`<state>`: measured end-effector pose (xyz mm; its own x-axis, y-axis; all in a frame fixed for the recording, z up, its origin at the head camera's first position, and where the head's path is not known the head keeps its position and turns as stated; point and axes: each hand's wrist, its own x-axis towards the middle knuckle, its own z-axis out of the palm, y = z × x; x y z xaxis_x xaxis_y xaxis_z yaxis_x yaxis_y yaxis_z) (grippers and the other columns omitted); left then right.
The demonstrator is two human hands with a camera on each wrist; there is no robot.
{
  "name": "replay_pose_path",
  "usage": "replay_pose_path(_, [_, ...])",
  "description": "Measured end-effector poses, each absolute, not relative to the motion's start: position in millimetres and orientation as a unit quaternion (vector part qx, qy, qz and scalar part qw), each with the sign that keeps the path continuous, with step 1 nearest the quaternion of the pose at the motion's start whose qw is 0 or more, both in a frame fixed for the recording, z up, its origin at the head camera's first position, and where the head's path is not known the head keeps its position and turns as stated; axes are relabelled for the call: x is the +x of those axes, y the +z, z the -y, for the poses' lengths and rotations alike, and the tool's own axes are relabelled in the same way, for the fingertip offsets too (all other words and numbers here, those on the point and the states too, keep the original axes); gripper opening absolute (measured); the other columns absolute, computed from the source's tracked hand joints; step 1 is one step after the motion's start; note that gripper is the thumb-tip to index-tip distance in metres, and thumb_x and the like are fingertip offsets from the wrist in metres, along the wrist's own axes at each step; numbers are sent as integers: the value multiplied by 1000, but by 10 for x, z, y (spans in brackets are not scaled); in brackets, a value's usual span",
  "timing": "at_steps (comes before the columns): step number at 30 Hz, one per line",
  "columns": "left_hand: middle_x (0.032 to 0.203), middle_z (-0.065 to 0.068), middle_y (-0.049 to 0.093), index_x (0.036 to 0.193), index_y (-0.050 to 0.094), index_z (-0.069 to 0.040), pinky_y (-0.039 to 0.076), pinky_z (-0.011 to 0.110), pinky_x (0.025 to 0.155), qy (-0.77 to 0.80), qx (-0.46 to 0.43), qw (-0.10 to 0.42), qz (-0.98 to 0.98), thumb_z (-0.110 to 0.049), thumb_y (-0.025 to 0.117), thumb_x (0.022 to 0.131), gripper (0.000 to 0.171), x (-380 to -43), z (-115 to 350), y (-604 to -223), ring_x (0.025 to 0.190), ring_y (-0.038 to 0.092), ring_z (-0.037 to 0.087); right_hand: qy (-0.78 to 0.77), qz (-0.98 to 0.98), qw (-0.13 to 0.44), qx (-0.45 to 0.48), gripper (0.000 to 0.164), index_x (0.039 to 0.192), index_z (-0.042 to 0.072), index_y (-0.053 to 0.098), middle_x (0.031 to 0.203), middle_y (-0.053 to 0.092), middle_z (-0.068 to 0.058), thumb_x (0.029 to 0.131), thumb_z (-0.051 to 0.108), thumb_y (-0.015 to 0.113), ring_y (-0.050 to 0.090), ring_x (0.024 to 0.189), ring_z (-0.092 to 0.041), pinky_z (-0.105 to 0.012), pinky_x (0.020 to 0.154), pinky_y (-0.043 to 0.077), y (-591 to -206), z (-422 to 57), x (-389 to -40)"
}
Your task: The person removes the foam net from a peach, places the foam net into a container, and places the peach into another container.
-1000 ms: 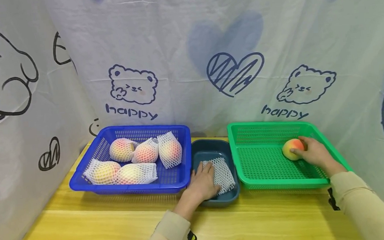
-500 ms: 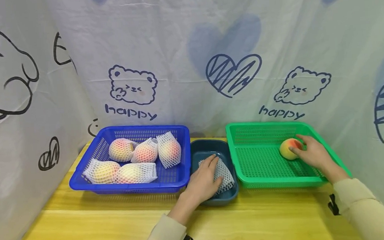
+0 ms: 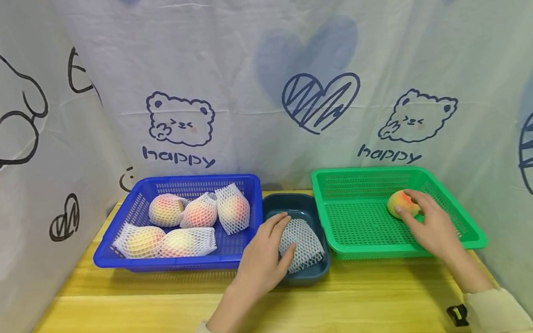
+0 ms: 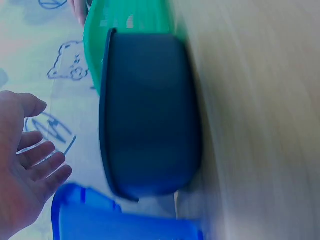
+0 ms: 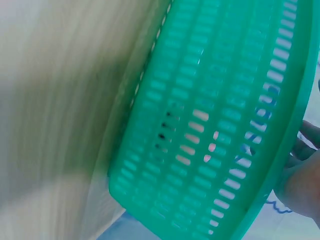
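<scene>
A bare peach (image 3: 399, 202) lies in the green basket (image 3: 345, 253). My right hand (image 3: 435, 230) hovers at its near right side, thumb and fingers spread apart and overlapping the fruit's edge; whether they touch it I cannot tell. In the right wrist view the basket wall (image 5: 200, 100) hides most of the hand and the peach. Over the left part of a dark tray (image 3: 321, 272), my left hand (image 3: 264, 258) is raised with fingers extended and holds nothing. White foam net (image 3: 303, 245) lies in that tray. The left wrist view shows the relaxed left hand (image 4: 22, 180) apart from the tray.
At left a blue basket (image 3: 171, 264) holds several peaches in white foam nets, one of them a net-wrapped peach (image 3: 234, 209). All three containers stand side by side on a yellow wooden table (image 3: 156, 316). A printed curtain (image 3: 241, 61) hangs close behind them.
My left hand has lifted off the foam net and drawn back left. My right hand has loosened from the peach and moved back toward me, while the peach stays in the green basket.
</scene>
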<state>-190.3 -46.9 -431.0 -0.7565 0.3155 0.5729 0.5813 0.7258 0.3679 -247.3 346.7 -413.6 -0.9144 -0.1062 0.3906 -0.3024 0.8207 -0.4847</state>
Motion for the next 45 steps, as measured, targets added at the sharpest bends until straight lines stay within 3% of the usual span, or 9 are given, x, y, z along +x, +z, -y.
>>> replay_pose_path(3, [149,10,54,147,54,-5,54,45,102,-271,-241,258,896,-20,72,97,56,-1878,590,-4284,133,56,29,285,934,184,113,58,155,4,43,150,47,-30,108,34,56,57,114,-52,-69,83,45,-4157,-3388,-2350])
replay_pose_path(10, [148,12,55,145,55,-3,52,47,106,-261,-225,281,896,-21,73,97,55,-1849,858,-4231,134,56,30,268,935,183,141,48,146,3,54,148,51,-26,108,31,57,47,132,-54,-73,97,39,-4279,-3267,-2067])
replay_pose_path(17, [146,15,56,144,55,-1,52,50,104,-234,-220,294,900,-19,75,96,55,-1882,1176,-4205,130,57,34,198,941,205,184,38,130,2,66,134,62,-21,104,30,64,57,122,-47,-67,97,44,-4413,-3255,-1942])
replay_pose_path(22, [145,17,55,144,54,0,50,52,106,-214,-215,288,908,-20,73,96,56,-1905,1407,-4191,130,57,37,150,953,183,191,42,131,4,66,130,67,-20,104,36,62,58,120,-47,-69,98,40,-4472,-3286,-1939])
replay_pose_path(31, [146,19,53,146,52,2,48,57,107,-165,-200,249,933,-22,75,95,60,-1934,1778,-4132,131,55,39,112,963,172,175,40,114,6,71,112,71,-11,103,43,62,63,105,-37,-60,88,44,-4532,-3302,-1924])
replay_pose_path(45, [154,25,46,151,46,3,39,66,111,-135,-152,144,969,-36,72,97,71,-2085,2365,-4057,140,45,47,106,960,187,180,35,106,8,69,101,68,-5,102,43,64,61,95,-32,-50,79,42,-4598,-3268,-1953])
